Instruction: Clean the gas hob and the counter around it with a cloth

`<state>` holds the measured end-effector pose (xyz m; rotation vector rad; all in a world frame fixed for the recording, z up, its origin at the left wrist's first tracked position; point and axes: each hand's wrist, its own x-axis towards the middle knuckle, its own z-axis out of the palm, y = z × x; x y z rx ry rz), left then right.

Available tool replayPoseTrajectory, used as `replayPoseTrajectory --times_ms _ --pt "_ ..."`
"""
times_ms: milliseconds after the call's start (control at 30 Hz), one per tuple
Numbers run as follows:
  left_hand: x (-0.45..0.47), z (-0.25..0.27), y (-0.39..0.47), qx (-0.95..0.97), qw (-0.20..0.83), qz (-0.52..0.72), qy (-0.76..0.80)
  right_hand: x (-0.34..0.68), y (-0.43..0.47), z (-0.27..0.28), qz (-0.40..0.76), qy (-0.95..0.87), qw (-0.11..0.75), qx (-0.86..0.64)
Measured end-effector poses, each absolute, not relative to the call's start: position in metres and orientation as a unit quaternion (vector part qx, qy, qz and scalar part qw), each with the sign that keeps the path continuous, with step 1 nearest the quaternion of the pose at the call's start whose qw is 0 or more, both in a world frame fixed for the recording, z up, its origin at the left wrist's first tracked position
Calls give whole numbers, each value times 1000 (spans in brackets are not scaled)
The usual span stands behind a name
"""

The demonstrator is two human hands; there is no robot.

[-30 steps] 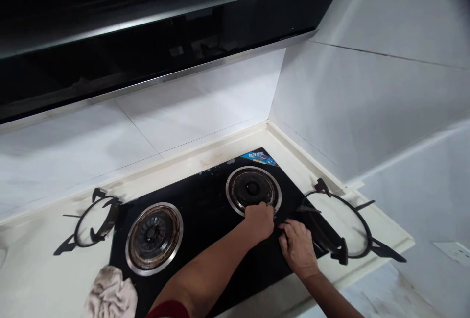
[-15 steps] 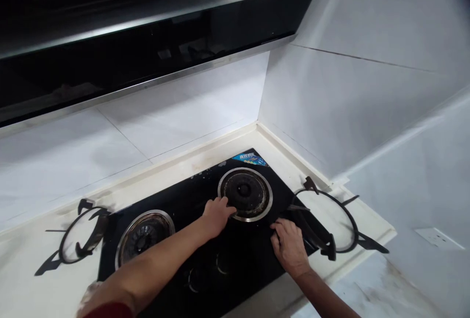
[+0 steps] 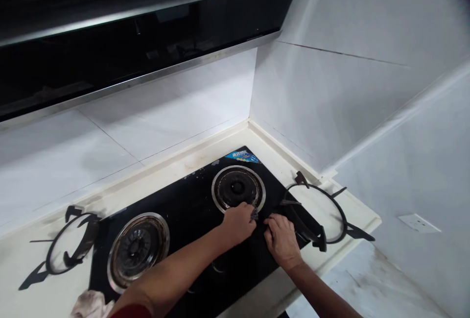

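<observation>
My left hand [image 3: 239,224] is closed around a dark grey steel wool scrubber [image 3: 254,214], of which only a small part shows beside the fingers. The hand is at the front rim of the right burner [image 3: 238,188], whose metal ring looks browned inside. My right hand [image 3: 282,239] rests on the black glass gas hob [image 3: 191,195] near its right edge, fingers slightly bent and apart, with nothing seen in them. The left burner [image 3: 138,249] lies behind my left forearm, with brown stains round its ring.
One black pan support [image 3: 345,212] leans over the hob's right edge onto the counter [image 3: 235,134]. Another pan support [image 3: 51,254] lies left of the hob. A pale cloth [image 3: 91,304] sits at the front left corner. The range hood [image 3: 147,38] hangs above; a socket [image 3: 418,223] is on the right wall.
My left hand has moved right along the burner's front rim, and the scrubber now shows. My right hand stays on the glass. The view has shifted slightly, bringing the cloth into sight.
</observation>
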<state>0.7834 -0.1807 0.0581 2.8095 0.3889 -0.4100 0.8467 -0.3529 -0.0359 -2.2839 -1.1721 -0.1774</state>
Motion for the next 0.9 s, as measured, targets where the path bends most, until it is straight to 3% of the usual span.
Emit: replayPoseTrajectory --times_ms 367,633,900 --pt "796 55 -190 969 118 -180 124 849 -356 -42 -64 -452 282 -844" --pt "742 59 -130 961 79 -203 169 849 -356 -43 -71 -451 288 -842" --pt "760 72 -63 964 25 -181 192 847 -353 -38 -78 -443 289 -845"
